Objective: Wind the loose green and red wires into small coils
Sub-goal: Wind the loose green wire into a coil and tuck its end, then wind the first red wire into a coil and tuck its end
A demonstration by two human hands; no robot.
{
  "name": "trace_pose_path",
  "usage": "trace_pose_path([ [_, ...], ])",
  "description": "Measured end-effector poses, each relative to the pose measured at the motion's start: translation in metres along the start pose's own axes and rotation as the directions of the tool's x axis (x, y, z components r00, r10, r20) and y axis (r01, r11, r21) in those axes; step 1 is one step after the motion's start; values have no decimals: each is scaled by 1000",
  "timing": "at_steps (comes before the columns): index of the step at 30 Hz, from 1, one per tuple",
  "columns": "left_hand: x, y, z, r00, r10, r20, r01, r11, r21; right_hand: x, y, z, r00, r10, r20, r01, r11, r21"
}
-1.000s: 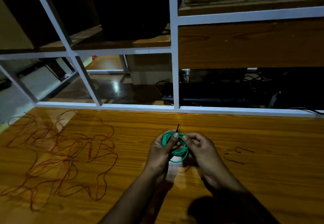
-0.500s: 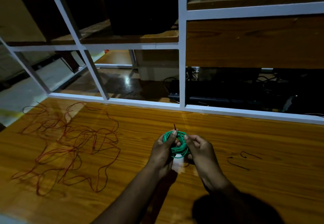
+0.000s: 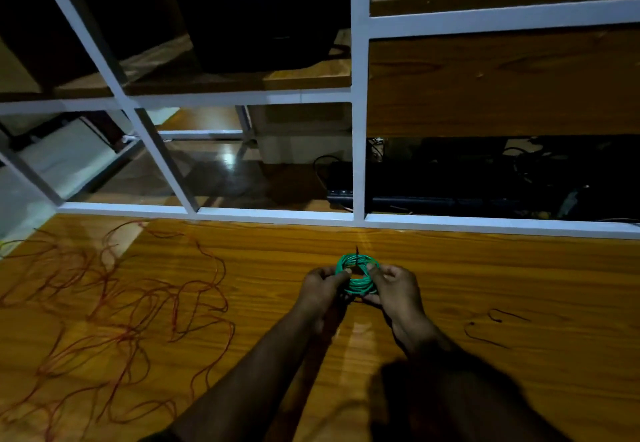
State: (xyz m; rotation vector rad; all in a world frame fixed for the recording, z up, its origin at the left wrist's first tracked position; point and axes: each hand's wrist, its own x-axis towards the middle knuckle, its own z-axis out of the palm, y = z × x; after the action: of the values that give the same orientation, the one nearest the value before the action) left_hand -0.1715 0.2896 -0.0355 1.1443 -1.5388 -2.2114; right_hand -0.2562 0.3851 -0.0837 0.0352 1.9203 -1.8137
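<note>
Green wire coil [image 3: 356, 273]: pinched by left hand [image 3: 322, 285] and right hand [image 3: 394, 287], centre frame.
Risk: loosened pinch likely lets turns spring apart.
Red wire tangle [image 3: 114, 306]: unwound, lower left.

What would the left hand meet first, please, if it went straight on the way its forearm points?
The left hand already grips the green coil. Beyond it, probably bare table, then the white frame rail; depth is unclear.

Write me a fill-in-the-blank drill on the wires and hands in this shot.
1. Both hands hold a coil of ____ wire.
2. The red wire lies loose on the table to the person's ____.
3. The left hand and right hand grip ____ sides of the coil.

Missing words: green; left; opposite
</note>
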Motion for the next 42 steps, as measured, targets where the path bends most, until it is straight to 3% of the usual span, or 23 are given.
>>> trace_pose_path([
  [8,63,7,-10,991,4,-137,9,995,97,38,-15,39,990,-20,-140,-16,969,-246],
  [10,77,10,-13,984,64,-166,-16,960,279,41,-18,45,983,-74,-171,11,940,-342],
  [13,83,19,-20,971,202,-130,-88,802,591,37,-25,51,969,-157,-191,26,834,-551],
  [16,83,23,-28,971,214,-105,-110,792,600,25,-25,55,962,-201,-185,39,771,-635],
  [19,81,21,-38,963,233,-133,-130,840,527,6,-26,56,947,-240,-213,66,795,-603],
  [23,64,20,-54,947,298,-122,-211,860,464,-29,-28,68,937,-335,-101,228,804,-549],
  [27,38,24,-85,931,351,-100,-289,876,386,-64,-29,91,944,-324,63,313,819,-481],
  [34,-28,33,-154,885,449,-120,-380,848,368,-110,-31,137,869,-344,355,482,748,-456],
  [42,-114,48,-238,841,486,-239,-407,858,314,-170,-29,199,780,-380,498,560,778,-285],
])
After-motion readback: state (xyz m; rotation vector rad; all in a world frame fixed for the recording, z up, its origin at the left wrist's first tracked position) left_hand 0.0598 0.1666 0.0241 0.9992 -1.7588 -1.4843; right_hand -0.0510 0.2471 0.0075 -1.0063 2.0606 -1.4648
